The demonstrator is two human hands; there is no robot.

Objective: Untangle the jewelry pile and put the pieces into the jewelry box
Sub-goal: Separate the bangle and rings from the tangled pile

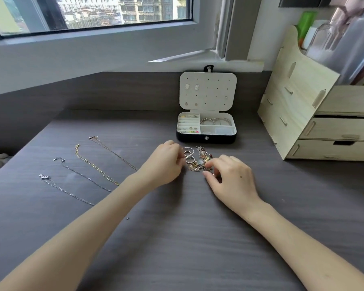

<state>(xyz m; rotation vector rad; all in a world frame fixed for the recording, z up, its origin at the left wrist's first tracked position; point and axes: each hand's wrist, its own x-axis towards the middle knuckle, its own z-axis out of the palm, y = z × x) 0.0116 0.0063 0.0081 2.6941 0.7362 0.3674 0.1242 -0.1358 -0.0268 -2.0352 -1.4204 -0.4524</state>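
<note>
Four chains (96, 166) lie straightened at the left, so the untangling is judged partly done. The left hand (166, 162) and the right hand (229, 175) each have a closed grip on the jewelry pile (194, 161), which lies between them, just before the open jewelry box (206, 128). A gentle teasing-apart is called for next. The dark wood-grain desk (177, 238) is set below a window (93, 13), with a pale drawer unit (315, 122) at the right.

Soft daylight from the window (88, 11) at the top lights the scene evenly. Only faint shadows fall on the dark table (177, 238). The open jewelry box (208, 91) lid shows bright white. Fine detail in the jewelry pile (195, 161) looks soft. Wide-angle distortion bends the edges, and the top right corner above the wooden drawers (340, 129) is smeared.
</note>
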